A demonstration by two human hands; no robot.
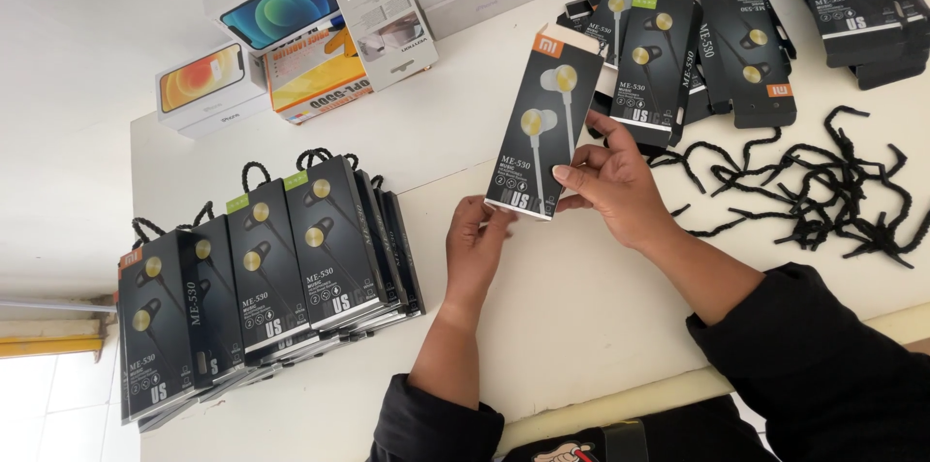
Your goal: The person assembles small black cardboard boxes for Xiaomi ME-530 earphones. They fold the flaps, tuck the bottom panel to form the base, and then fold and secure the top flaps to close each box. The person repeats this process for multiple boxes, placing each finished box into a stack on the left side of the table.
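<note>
Over a white table (581, 307), your left hand (477, 244) and right hand (610, 181) grasp a black earphone box (542, 128), with loose black cords (823, 191) lying to the right of it.

Left hand (477, 241) and right hand (612, 181) raised, fingers curled, gripping.

head camera, looking down, close overhead
</note>
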